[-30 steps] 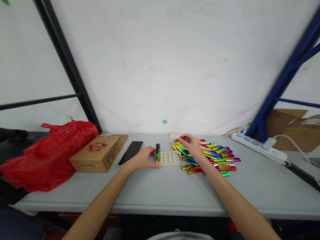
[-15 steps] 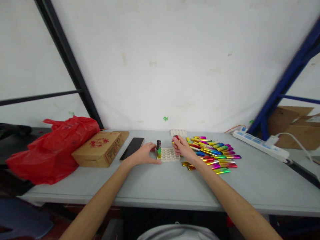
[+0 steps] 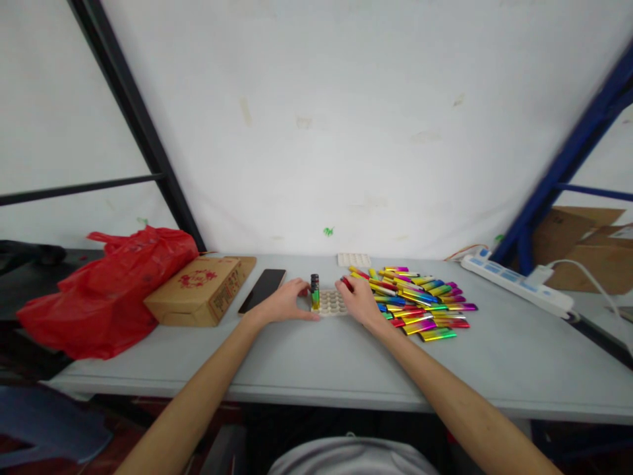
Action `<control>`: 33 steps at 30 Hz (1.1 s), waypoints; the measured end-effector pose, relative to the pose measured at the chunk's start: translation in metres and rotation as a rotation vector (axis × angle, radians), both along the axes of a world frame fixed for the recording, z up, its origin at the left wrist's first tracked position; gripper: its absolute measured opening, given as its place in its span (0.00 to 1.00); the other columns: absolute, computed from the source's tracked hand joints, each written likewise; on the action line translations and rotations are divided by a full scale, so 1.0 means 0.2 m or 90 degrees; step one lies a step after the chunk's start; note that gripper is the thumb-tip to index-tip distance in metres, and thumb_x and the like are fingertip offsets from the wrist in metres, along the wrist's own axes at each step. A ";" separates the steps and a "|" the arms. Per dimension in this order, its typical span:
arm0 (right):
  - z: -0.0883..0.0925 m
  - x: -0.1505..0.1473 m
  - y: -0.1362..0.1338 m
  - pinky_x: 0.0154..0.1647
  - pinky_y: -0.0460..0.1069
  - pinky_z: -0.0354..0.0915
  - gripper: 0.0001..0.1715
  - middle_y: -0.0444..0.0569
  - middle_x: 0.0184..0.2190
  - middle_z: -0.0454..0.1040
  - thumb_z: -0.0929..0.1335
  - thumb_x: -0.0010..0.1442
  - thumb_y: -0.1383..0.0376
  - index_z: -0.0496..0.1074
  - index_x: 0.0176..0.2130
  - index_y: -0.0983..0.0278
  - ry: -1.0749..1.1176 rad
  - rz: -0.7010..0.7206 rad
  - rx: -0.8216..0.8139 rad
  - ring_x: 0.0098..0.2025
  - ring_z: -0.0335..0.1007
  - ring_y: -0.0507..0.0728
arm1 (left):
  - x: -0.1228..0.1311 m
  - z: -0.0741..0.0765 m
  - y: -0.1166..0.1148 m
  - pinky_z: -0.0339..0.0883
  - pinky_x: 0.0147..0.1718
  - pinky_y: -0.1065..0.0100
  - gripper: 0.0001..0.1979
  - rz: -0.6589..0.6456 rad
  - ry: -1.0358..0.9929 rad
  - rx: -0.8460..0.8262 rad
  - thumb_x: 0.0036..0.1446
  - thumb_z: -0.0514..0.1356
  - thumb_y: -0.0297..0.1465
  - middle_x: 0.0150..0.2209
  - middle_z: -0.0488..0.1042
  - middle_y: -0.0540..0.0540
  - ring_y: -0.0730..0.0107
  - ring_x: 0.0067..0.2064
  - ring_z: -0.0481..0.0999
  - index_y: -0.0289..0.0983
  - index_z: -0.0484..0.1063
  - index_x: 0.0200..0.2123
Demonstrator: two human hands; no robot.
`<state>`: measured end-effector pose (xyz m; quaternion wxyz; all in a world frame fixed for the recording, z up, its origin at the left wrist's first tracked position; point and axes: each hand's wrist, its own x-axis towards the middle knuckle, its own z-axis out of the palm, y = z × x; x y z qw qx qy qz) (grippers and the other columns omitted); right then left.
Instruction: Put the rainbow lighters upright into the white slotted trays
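Observation:
A small white tray with round sockets (image 3: 330,304) lies on the grey table (image 3: 316,369). One rainbow-coloured stick with a dark top (image 3: 314,291) stands upright in the tray's left corner. My left hand (image 3: 284,302) rests against the tray's left side, fingers curled round it. My right hand (image 3: 358,301) hovers over the tray's right part, closed on a red and yellow stick (image 3: 347,284). To the right lies a pile of several shiny rainbow sticks (image 3: 420,302).
A black phone (image 3: 263,289), a cardboard box (image 3: 200,289) and a red plastic bag (image 3: 106,290) lie to the left. Another white tray (image 3: 353,259) sits by the wall. A white power strip (image 3: 517,285) runs at the right. Black and blue frame bars stand at the sides.
My right hand picked a stick from the pile and carried it left to the tray. My left hand stayed at the tray's left side.

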<state>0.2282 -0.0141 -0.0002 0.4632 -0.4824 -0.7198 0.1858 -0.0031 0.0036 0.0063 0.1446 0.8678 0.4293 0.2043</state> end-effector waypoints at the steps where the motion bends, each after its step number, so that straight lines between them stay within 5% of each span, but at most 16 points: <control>1: 0.01 0.00 -0.01 0.29 0.49 0.48 0.24 0.40 0.18 0.57 0.61 0.66 0.53 0.56 0.22 0.60 -0.011 0.004 0.005 0.25 0.55 0.52 | 0.00 0.00 0.00 0.68 0.41 0.60 0.34 0.000 0.001 0.001 0.40 0.71 0.56 0.39 0.75 0.42 0.54 0.41 0.75 0.35 0.74 0.40; 9: 0.05 0.01 -0.06 0.37 0.49 0.58 0.22 0.46 0.30 0.69 0.57 0.74 0.53 0.62 0.32 0.61 -0.116 0.120 0.073 0.35 0.65 0.55 | 0.00 0.00 -0.01 0.68 0.42 0.60 0.35 0.005 0.009 0.000 0.41 0.72 0.55 0.41 0.75 0.41 0.55 0.41 0.75 0.35 0.73 0.43; 12: 0.05 0.01 -0.07 0.38 0.49 0.57 0.22 0.47 0.31 0.70 0.59 0.74 0.53 0.65 0.31 0.61 -0.209 0.129 0.122 0.35 0.66 0.55 | 0.00 0.00 -0.01 0.69 0.41 0.60 0.34 0.003 0.017 0.004 0.41 0.71 0.56 0.40 0.75 0.42 0.55 0.41 0.75 0.35 0.73 0.41; 17: 0.06 0.00 -0.07 0.31 0.48 0.53 0.22 0.44 0.24 0.71 0.62 0.74 0.55 0.66 0.30 0.63 -0.220 0.139 0.027 0.27 0.64 0.53 | -0.01 -0.01 0.01 0.68 0.42 0.61 0.34 -0.006 0.011 0.006 0.40 0.72 0.56 0.40 0.75 0.42 0.55 0.41 0.75 0.36 0.73 0.41; 33: 0.05 -0.06 -0.08 0.47 0.53 0.64 0.20 0.57 0.42 0.78 0.62 0.74 0.54 0.72 0.47 0.67 -0.465 0.169 0.111 0.44 0.74 0.60 | 0.00 0.00 0.01 0.66 0.41 0.61 0.31 -0.004 -0.003 -0.008 0.40 0.73 0.53 0.39 0.75 0.44 0.56 0.41 0.74 0.36 0.73 0.39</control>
